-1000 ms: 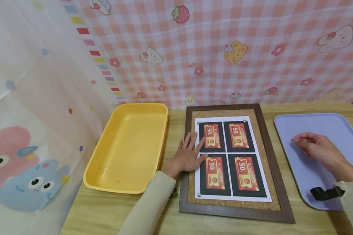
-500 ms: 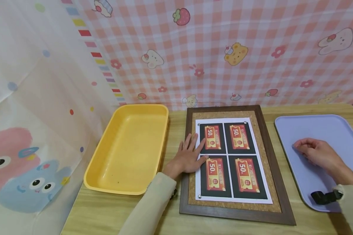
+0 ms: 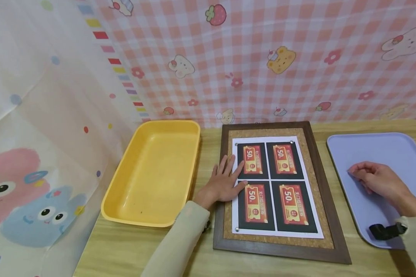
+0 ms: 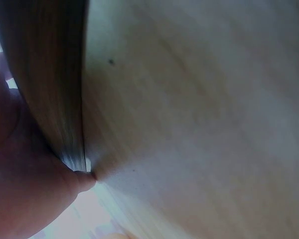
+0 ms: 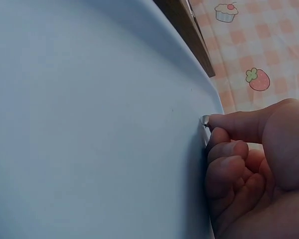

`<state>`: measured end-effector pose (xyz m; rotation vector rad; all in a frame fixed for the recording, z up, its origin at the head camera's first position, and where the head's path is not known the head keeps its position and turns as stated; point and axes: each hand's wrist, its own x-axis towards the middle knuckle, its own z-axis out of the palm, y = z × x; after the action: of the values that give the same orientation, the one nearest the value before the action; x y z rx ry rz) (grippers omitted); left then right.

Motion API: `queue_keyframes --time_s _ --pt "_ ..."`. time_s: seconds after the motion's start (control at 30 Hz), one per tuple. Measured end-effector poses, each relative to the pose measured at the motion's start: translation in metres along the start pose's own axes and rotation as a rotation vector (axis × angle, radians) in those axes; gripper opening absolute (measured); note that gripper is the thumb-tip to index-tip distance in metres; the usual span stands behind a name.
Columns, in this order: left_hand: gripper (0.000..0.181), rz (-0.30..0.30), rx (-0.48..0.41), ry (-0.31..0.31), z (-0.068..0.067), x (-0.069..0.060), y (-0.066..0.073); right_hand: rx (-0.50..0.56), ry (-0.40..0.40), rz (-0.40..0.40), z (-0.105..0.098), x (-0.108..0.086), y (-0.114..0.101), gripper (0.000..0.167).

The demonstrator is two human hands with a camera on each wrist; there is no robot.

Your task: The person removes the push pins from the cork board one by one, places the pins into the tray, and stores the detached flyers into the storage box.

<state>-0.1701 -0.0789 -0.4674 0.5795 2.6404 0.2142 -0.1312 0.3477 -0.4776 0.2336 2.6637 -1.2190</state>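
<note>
My left hand (image 3: 222,184) lies with spread fingers on the left side of a framed cork board (image 3: 320,215), touching the white sheet (image 3: 235,207). That sheet carries several red-and-yellow printed coupons (image 3: 287,159) on black panels. Round silver thumbtacks sit at its upper left (image 3: 236,144), upper right (image 3: 292,142) and lower left (image 3: 237,229) corners. Over the lavender tray (image 3: 384,144), my right hand (image 3: 383,184) pinches a small silver thumbtack (image 5: 205,120) at its fingertips. The left wrist view shows the dark frame edge (image 4: 50,74) beside the hand.
A yellow plastic bin (image 3: 152,169) stands left of the board, with a tiny dark speck on its floor. Behind the wooden table (image 3: 124,246) hangs a pink checked cloth (image 3: 249,34). A black wrist strap piece (image 3: 384,231) hangs over the tray's near edge.
My right hand has shifted slightly nearer over the tray, fingers more bent downward. The left hand and board stay in place; the head view has moved a little.
</note>
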Motion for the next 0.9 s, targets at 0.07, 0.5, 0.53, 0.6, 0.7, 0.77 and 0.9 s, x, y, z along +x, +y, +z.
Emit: queue_keyframes --time_s 0.07,0.5,0.53,0.6,0.7,0.77,0.9 --pt "0.07 -0.003 0.005 -0.006 -0.001 0.0 0.0 -0.005 0.004 0.001 0.0 0.0 -0.001 0.037" --pt "0.068 0.026 -0.017 0.01 -0.004 -0.005 0.002 0.0 -0.005 0.025 -0.001 0.002 0.002 0.043" --pt "0.069 0.023 -0.016 0.008 -0.004 -0.005 0.002 0.004 -0.009 0.024 -0.002 0.002 0.001 0.044" --pt "0.069 0.023 -0.012 0.009 -0.004 -0.005 0.001 0.007 -0.011 0.022 -0.002 0.003 -0.001 0.045" --pt "0.069 0.022 -0.01 0.012 -0.003 -0.005 0.001 0.015 0.004 -0.008 -0.002 0.001 -0.005 0.044" --pt "0.069 0.024 -0.009 0.014 -0.004 -0.005 0.002 0.006 0.023 -0.021 -0.002 -0.001 -0.009 0.043" --pt "0.069 0.023 -0.007 0.014 -0.004 -0.006 0.002 -0.031 0.052 -0.047 0.002 -0.004 -0.021 0.043"
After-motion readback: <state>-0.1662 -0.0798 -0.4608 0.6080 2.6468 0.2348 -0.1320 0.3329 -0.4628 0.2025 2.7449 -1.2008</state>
